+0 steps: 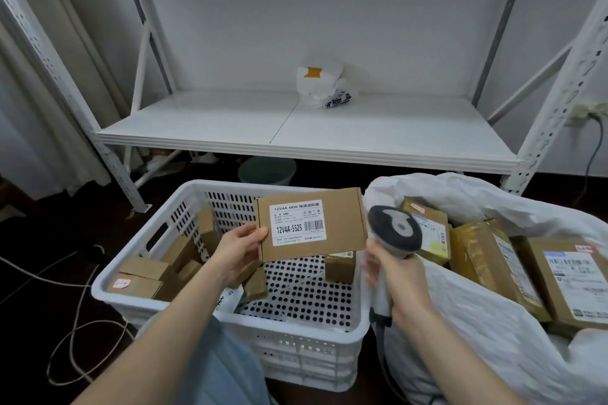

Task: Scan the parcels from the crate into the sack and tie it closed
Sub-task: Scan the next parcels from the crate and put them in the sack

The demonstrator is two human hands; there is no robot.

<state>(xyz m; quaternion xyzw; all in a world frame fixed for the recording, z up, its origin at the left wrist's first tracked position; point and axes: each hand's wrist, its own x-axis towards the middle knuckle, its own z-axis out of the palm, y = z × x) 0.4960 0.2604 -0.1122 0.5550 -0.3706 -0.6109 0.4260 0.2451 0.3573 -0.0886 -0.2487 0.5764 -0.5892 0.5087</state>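
L hand [237, 251] holds a flat brown cardboard box [342, 230] by its left edge, thumb on the top face and fingers curled under. The box is up in the air over the white plastic crate [312, 358], and its white label [297, 223], w/ a barcode and "12V4A-5525", is turned toward the camera. R hand [399, 283] is wrapped around the handle of a grey barcode scanner [393, 230], whose head is just beside the box's right edge; this hand is a bit blurred, so the exact finger positions I cannot tell. In the crate several small brown boxes [144, 276] lie along the left side, and one more stands near the right wall, below the held box. Just right of the crate stands an open white sack [477, 339] w/ taped parcels [487, 260] inside, labels up. Behind is a white metal shelf rack [329, 138] w/ a crumpled plastic bag [324, 85] on it and a green bucket [266, 169] under it. Cables [65, 339] lie on the dark floor at left.
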